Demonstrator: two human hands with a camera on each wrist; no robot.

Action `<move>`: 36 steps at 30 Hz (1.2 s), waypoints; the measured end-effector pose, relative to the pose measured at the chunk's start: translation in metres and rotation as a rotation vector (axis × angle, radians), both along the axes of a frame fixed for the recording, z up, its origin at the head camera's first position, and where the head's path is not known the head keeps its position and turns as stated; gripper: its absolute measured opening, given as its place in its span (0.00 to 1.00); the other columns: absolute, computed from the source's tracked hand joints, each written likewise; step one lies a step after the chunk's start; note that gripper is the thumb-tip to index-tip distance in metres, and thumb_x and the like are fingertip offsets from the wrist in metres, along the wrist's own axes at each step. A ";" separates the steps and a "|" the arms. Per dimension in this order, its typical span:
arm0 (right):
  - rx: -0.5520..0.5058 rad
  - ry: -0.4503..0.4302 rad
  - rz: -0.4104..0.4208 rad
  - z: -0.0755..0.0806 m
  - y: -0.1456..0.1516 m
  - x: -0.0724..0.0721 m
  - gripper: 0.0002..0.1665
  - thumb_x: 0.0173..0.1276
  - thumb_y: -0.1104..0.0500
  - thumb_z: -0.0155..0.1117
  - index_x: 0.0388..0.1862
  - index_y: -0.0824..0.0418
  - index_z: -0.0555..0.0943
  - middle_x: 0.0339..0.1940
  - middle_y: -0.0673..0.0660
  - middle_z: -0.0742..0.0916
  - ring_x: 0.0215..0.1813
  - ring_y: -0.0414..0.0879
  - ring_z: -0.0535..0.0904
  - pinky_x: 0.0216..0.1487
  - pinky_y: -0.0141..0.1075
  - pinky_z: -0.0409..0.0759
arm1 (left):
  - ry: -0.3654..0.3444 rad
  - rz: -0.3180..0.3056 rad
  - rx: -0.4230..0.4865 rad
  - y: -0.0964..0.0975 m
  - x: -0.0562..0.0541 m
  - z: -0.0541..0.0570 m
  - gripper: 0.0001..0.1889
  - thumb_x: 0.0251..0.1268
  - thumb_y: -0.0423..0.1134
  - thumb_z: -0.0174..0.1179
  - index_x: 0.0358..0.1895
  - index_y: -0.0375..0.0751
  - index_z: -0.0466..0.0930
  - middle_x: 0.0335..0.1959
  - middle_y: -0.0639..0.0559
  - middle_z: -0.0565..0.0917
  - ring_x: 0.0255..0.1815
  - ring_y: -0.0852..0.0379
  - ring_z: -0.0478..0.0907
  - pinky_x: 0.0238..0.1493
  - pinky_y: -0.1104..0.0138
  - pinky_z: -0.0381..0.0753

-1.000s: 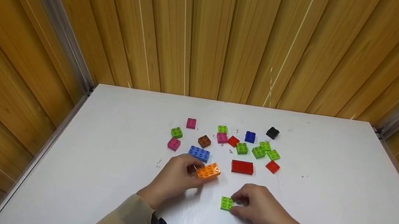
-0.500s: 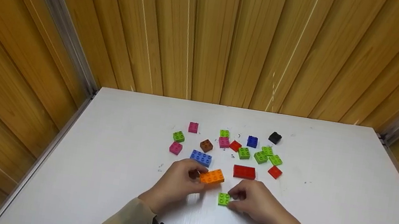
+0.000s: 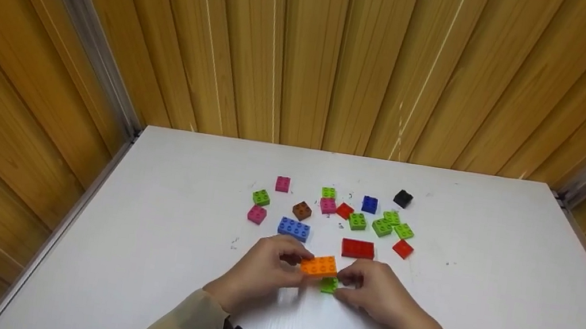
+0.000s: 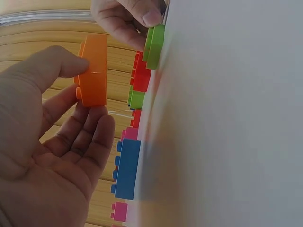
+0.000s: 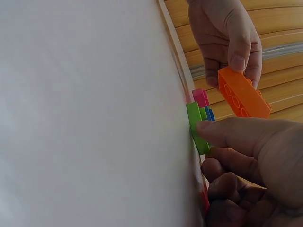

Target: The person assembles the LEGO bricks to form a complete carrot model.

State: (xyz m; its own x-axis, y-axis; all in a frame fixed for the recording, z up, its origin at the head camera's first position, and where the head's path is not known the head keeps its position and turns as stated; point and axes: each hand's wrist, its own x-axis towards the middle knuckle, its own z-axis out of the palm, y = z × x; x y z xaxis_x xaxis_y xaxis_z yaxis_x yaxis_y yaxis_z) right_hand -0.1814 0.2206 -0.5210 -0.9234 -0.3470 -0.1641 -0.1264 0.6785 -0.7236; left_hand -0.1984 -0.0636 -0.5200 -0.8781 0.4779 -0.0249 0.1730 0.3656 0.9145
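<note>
My left hand [image 3: 273,263] pinches an orange eight-stud toy brick [image 3: 319,266] by its left end, between thumb and fingers. In the left wrist view the orange brick [image 4: 94,71] is held up off the table, studs facing upward. Low at the table, my right hand [image 3: 381,291] pinches a light green four-stud brick [image 5: 198,127] by its right side. Seen from the head, the orange brick overlaps the far part of the green brick [image 3: 329,286]. The right wrist view shows the hollow underside of the orange brick [image 5: 242,94], apart from the green one.
On the white table [image 3: 168,262], a blue brick [image 3: 294,228] and a red brick [image 3: 357,249] lie just beyond my hands. Farther back are several small bricks, among them a brown one [image 3: 302,210] and a black one [image 3: 403,198]. A wood-patterned wall [image 3: 309,56] stands behind.
My left hand has brought the orange brick rightward and nearer, until it overlaps the green brick in the head view. My right hand has shifted slightly left and away from me with the green brick.
</note>
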 end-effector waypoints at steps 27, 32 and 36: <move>0.016 0.021 -0.053 -0.003 -0.002 0.001 0.17 0.66 0.53 0.88 0.52 0.55 0.96 0.40 0.49 0.92 0.42 0.47 0.80 0.43 0.33 0.80 | 0.038 -0.076 -0.119 0.017 0.006 -0.008 0.17 0.74 0.40 0.77 0.63 0.51 0.94 0.54 0.60 0.88 0.55 0.61 0.84 0.69 0.66 0.86; 0.023 0.007 -0.052 -0.003 -0.001 0.000 0.16 0.67 0.53 0.88 0.52 0.53 0.96 0.41 0.47 0.92 0.44 0.46 0.81 0.48 0.32 0.83 | 0.054 -0.082 -0.137 0.019 0.006 -0.010 0.18 0.75 0.39 0.76 0.65 0.48 0.94 0.54 0.59 0.87 0.57 0.62 0.84 0.71 0.66 0.87; 0.018 0.005 -0.047 -0.004 0.000 -0.001 0.16 0.67 0.52 0.88 0.51 0.53 0.96 0.42 0.47 0.92 0.44 0.46 0.82 0.48 0.31 0.83 | 0.093 -0.094 -0.165 0.022 0.006 -0.011 0.19 0.75 0.38 0.76 0.66 0.48 0.93 0.54 0.58 0.87 0.56 0.60 0.82 0.71 0.66 0.86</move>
